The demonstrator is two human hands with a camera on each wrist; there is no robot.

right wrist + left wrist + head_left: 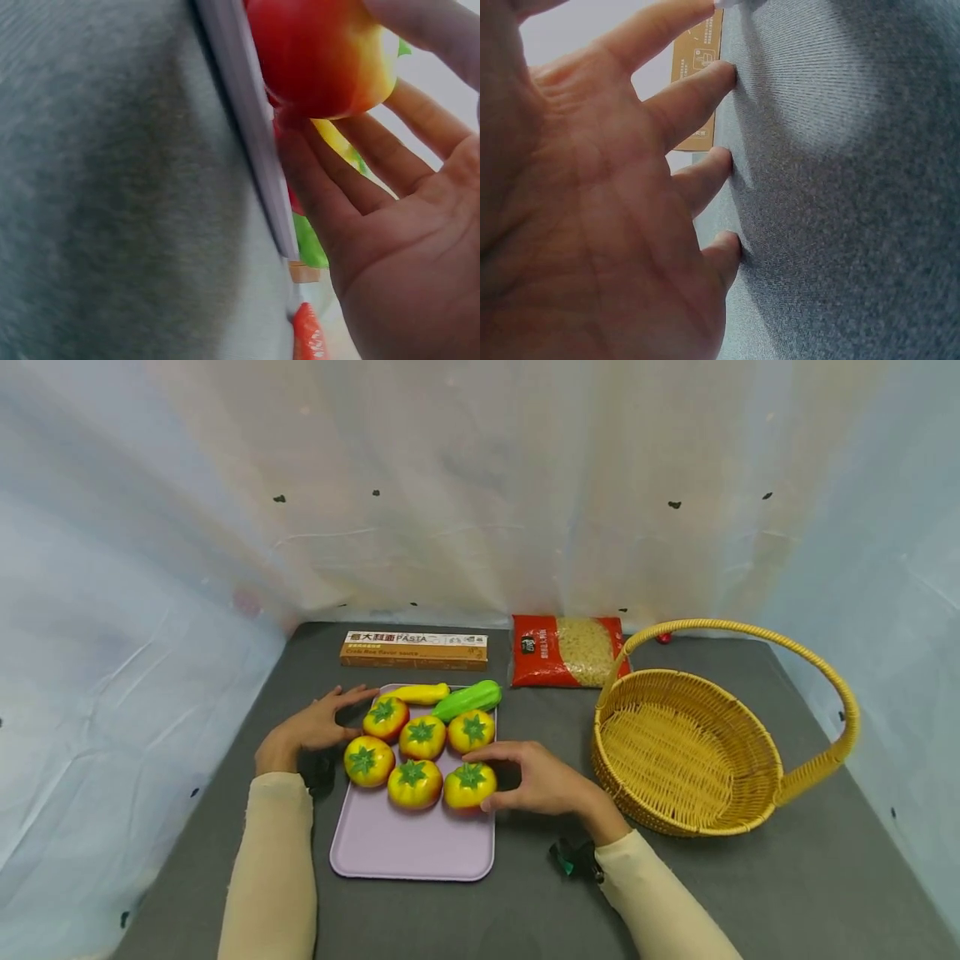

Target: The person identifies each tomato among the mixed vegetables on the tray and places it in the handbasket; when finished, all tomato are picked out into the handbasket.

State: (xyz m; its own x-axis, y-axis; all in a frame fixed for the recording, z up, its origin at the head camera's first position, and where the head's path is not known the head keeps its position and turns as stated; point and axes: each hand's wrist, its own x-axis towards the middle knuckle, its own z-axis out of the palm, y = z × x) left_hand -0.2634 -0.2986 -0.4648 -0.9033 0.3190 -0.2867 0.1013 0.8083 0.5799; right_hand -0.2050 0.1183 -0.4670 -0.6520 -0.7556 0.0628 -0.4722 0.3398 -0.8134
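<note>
A pale purple tray (412,852) bears several yellow-and-red tomatoes with green leafy tops, in rows. My right hand (542,778) is curled round the front right tomato (467,787), thumb on its near side and fingers on its far side. The right wrist view shows this tomato (319,56) between thumb and fingers, its underside red. On the left, my left hand (321,723) has its fingers spread at the tray's upper left edge, beside the rear left tomato (386,718). Fingertips (724,71) rest on the grey tabletop in the left wrist view.
At the tray's far end lie a yellow squash-like vegetable (422,694) and a green one (468,700). Behind stand a pasta box (414,652) and a red pasta bag (566,652). A yellow wicker basket (611,772) with a tall handle is to the right.
</note>
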